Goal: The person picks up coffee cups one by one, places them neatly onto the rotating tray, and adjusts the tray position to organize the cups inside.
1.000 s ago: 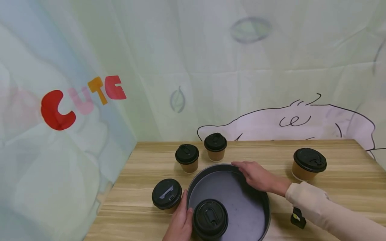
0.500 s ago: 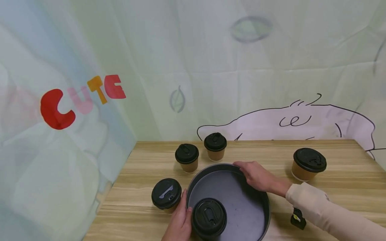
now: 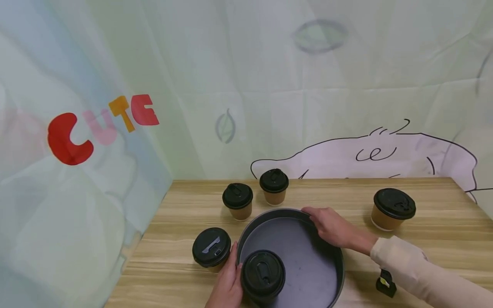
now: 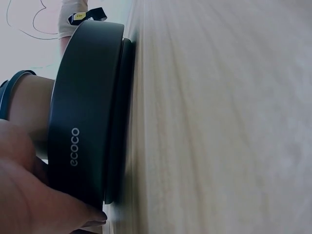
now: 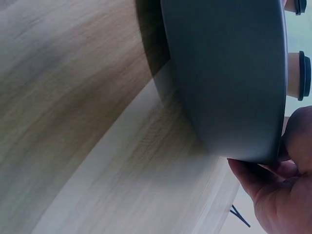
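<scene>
A round dark grey tray (image 3: 304, 265) with a raised wall stands on the wooden table; its outer wall reads "ecoco" in the left wrist view. Inside it, near the front left, is a paper coffee cup (image 3: 263, 276) with a black lid. My left hand (image 3: 227, 280) holds the tray's left wall, thumb over the rim beside that cup. At the far right rim, my right hand (image 5: 278, 183) pinches the wall between thumb and fingers. Just left of my left hand stands another lidded coffee cup (image 3: 212, 248). The tray's near edge is cut off in the head view.
Two lidded cups, one (image 3: 237, 201) behind the tray and another (image 3: 274, 187) farther back, stand on the table (image 3: 173, 273). A wider lidded cup (image 3: 393, 209) is at the right. A black device (image 3: 386, 283) shows under my right wrist. A printed curtain (image 3: 269, 85) hangs behind.
The cup in the tray has shifted slightly left and away from me. My right hand has moved slightly right with the rim; the tray seems to have turned a little clockwise.
</scene>
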Demonstrator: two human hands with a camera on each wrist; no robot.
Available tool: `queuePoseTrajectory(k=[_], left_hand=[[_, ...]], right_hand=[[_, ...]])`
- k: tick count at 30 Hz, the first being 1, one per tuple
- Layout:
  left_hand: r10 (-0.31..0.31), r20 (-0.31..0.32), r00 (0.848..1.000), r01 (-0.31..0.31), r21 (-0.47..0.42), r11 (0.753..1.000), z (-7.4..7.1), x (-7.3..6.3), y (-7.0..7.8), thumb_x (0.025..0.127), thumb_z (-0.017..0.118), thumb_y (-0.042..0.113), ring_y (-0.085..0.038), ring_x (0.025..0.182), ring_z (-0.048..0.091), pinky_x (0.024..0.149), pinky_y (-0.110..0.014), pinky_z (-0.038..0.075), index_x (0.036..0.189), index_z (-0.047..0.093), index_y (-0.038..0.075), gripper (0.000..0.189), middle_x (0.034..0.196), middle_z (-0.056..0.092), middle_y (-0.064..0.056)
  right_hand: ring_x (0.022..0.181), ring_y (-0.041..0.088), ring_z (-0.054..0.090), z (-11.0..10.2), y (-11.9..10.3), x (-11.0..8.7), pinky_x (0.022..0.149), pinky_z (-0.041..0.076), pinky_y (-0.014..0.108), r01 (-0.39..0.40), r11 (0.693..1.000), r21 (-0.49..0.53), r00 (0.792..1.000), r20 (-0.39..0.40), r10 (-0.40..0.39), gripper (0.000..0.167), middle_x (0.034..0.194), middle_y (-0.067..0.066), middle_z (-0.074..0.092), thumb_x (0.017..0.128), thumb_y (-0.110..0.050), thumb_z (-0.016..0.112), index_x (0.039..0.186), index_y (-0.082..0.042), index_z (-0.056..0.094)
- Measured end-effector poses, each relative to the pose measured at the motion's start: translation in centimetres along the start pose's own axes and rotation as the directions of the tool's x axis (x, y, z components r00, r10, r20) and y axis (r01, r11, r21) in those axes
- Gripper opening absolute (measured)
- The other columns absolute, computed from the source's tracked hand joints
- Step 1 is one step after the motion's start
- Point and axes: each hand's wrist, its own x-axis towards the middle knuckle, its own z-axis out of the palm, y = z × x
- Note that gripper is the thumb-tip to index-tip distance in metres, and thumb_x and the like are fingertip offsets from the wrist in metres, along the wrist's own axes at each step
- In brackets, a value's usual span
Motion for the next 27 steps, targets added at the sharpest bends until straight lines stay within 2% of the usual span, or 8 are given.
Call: queuePoseTrajectory(k=[9,12,15,17,20,23,24,27], left_hand=[[-0.027,-0.002,1.000,0.027,-0.056,0.998,-0.2,-0.3,0.2,0.110,0.038,0.003,-0.047,0.148,0.031,0.117,-0.065,0.024,0.157,0.026,-0.013,0.052,0.159,0.032,-0.035],[-0.007,-0.017,1.000,0.006,-0.057,0.998,-0.2,-0.4,0.1,0.110,0.037,0.003,-0.048,0.146,0.034,0.117,-0.063,0.026,0.157,0.027,-0.013,0.051,0.158,0.035,-0.035],[0.018,-0.046,0.999,-0.021,-0.062,0.998,0.0,-0.4,-0.4,0.109,0.038,0.003,-0.048,0.145,0.036,0.121,-0.047,0.028,0.156,0.030,-0.013,0.050,0.156,0.039,-0.034],[0.068,-0.075,0.995,-0.071,-0.033,0.997,0.2,-0.4,-1.1,0.108,0.039,0.001,-0.045,0.143,0.040,0.120,-0.036,0.030,0.154,0.033,-0.015,0.049,0.152,0.044,-0.036],[0.094,-0.101,0.990,-0.097,-0.031,0.995,0.4,-0.4,-1.5,0.106,0.041,-0.001,-0.044,0.140,0.043,0.117,-0.023,0.029,0.152,0.036,-0.016,0.048,0.148,0.048,-0.036],[0.080,-0.090,0.993,-0.084,-0.047,0.995,0.2,-0.4,-1.4,0.107,0.040,-0.002,-0.046,0.141,0.043,0.117,-0.022,0.027,0.152,0.036,-0.016,0.047,0.148,0.048,-0.036],[0.046,-0.079,0.996,-0.052,-0.076,0.996,0.1,-0.4,-1.1,0.107,0.039,-0.001,-0.049,0.141,0.041,0.118,-0.025,0.026,0.152,0.036,-0.015,0.048,0.150,0.046,-0.035],[0.013,-0.063,0.998,-0.019,-0.088,0.996,-0.1,-0.4,-0.7,0.107,0.037,-0.002,-0.048,0.143,0.038,0.117,-0.024,0.024,0.153,0.036,-0.014,0.048,0.153,0.044,-0.033]], right_hand=[[0.093,0.017,0.068,0.0,0.2,-1.2,0.081,0.060,0.040,-0.007,1.000,-0.012,0.999,-0.036,0.006,0.032,0.111,0.012,0.074,0.099,0.010,0.052,0.128,0.004,0.064],[0.091,0.016,0.066,-0.1,0.2,-1.6,0.079,0.059,0.038,-0.017,1.000,-0.011,0.999,-0.043,0.017,0.031,0.111,0.012,0.073,0.099,0.009,0.053,0.128,0.005,0.064],[0.090,0.015,0.066,-0.2,0.1,-2.0,0.077,0.059,0.036,-0.026,1.000,-0.011,0.998,-0.050,0.026,0.030,0.111,0.012,0.074,0.099,0.008,0.054,0.127,0.005,0.065],[0.090,0.015,0.066,-0.2,0.1,-2.3,0.077,0.059,0.036,-0.035,0.999,-0.012,0.998,-0.052,0.034,0.030,0.111,0.012,0.074,0.100,0.007,0.054,0.128,0.005,0.065],[0.095,0.015,0.068,-0.3,0.0,-2.6,0.080,0.060,0.039,-0.049,0.999,-0.018,0.997,-0.055,0.048,0.030,0.113,0.011,0.074,0.100,0.006,0.055,0.129,0.004,0.065],[0.098,0.016,0.068,-0.2,0.1,-2.9,0.082,0.060,0.041,-0.055,0.998,-0.011,0.997,-0.054,0.054,0.031,0.114,0.010,0.074,0.100,0.006,0.056,0.129,0.003,0.065],[0.099,0.016,0.068,-0.2,0.1,-3.0,0.083,0.060,0.041,-0.055,0.998,-0.006,0.997,-0.055,0.054,0.031,0.114,0.010,0.074,0.100,0.006,0.056,0.130,0.003,0.065],[0.097,0.015,0.068,-0.2,0.1,-3.3,0.081,0.060,0.038,-0.062,0.998,0.003,0.996,-0.060,0.062,0.031,0.114,0.010,0.073,0.100,0.006,0.057,0.129,0.004,0.064]])
